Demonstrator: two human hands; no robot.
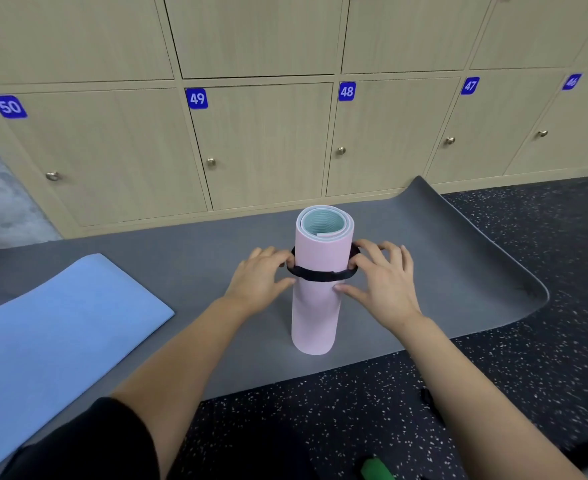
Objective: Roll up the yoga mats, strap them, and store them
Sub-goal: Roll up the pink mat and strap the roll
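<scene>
the pink rolled mat (315,306) stands upright at the centre of the frame on a flat grey mat (441,271), a black strap (320,273) looped round its upper part. the left hand (261,275) and right hand (382,282) each pinch the strap at its side, grip closed on it. a blue mat (53,334) lies lower left; speckled floor (528,375), numbered lockers (261,143) above.

Three mats (315,306) (60,323) (458,254), one wrapped strap (320,273), two hands (263,277) (387,284), five numbered lockers (105,150) (261,143) (389,133) (486,126) (569,123).

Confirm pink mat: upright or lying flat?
Upright. The pink mat stands on end on the grey mat, spiral end facing up, strap looped round it.
</scene>
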